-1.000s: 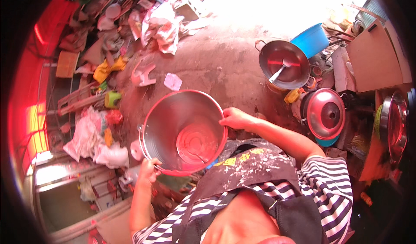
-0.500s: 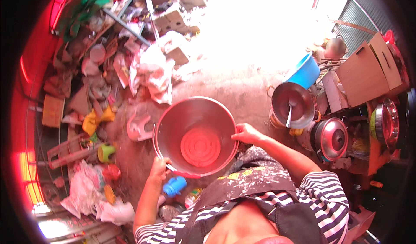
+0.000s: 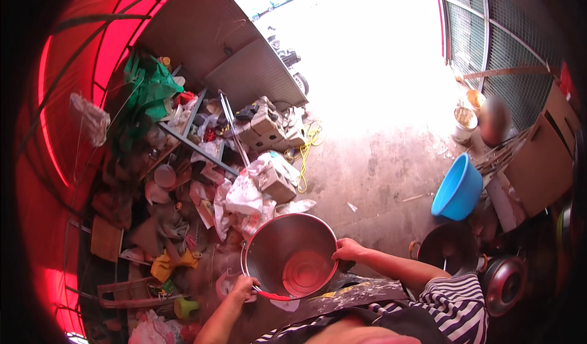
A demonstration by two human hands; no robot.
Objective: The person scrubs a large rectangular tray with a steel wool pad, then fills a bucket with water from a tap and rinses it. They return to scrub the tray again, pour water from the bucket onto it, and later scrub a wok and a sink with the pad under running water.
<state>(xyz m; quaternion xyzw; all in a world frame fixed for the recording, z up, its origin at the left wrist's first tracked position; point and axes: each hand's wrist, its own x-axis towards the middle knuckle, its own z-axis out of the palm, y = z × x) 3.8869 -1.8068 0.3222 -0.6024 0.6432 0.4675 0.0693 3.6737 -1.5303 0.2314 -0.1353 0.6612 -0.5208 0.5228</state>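
A large, round metal bucket (image 3: 267, 250) is held in front of my body, its mouth facing up toward me. Concentric rings show on its bottom, and the inside looks bare. At its near left rim, my left hand (image 3: 245, 288) is closed around the edge by the handle. My right hand (image 3: 350, 250) grips the right rim, with the thumb on top and the other fingers mostly hidden. A red strip (image 3: 274, 295) runs along the near edge. Partly behind the left side of the bucket is a pale plastic stool (image 3: 226, 284).
At right stand a blue basin (image 3: 457, 188), a dark wok (image 3: 448, 246), a lidded metal pot (image 3: 504, 283) and cardboard (image 3: 539, 166). Rubbish bags (image 3: 246, 192), concrete blocks (image 3: 275, 183) and a metal frame (image 3: 199, 142) crowd the left. A yellow cord (image 3: 304, 160) lies on the floor.
My view has tilted up, showing more of the doorway and the far floor, so the bucket sits lower in the picture. Both hands keep their hold on its rim.
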